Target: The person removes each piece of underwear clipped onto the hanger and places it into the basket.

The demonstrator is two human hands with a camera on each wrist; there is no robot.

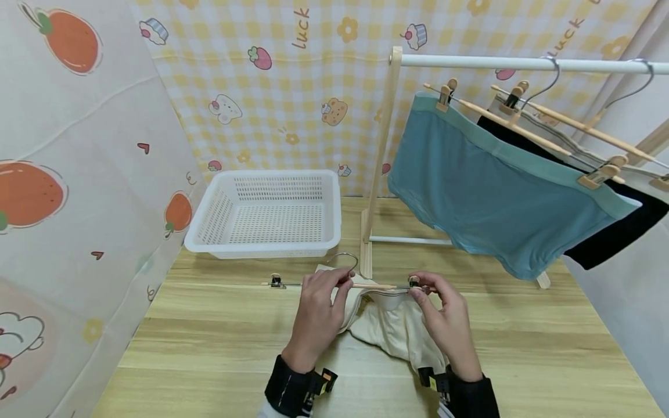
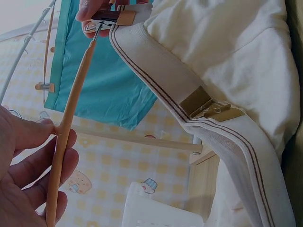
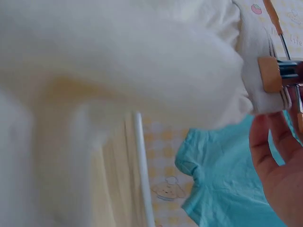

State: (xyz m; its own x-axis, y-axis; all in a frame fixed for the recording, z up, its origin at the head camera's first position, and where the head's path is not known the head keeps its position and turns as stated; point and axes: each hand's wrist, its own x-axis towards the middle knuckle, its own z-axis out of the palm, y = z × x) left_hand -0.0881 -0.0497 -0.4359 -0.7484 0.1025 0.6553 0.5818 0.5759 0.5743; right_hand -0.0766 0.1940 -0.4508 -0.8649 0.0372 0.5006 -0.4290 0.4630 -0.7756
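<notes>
Cream garment at clip hanger; white perforated plastic basket (image 1: 206,235) holds nothing.
We note left hand (image 1: 317,316) fingers gripping the wooden clip hanger (image 1: 334,285); right hand (image 1: 446,322) pinching its clip on cream underwear (image 1: 389,325).

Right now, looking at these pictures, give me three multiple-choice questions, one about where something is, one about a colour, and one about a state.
1. Where does the white basket stand?
A. On the table's far left, by the curtain
B. Hung from the rack
C. Under the table

2. What colour is the front garment hanging on the rack?
A. Red
B. Teal blue
C. Yellow

3. What is the state of the hanger clip at the right hand?
A. Lying loose in the basket
B. Hooked on the rail
C. Pinched by the fingers, at the cream garment's waistband

Answers:
1. A, the head view shows it on the wooden table beside the curtain.
2. B, it hangs teal in front of a black one.
3. C, the left wrist view shows fingers on the clip at the waistband of the cream garment, while the left hand holds the hanger's bar.
</notes>
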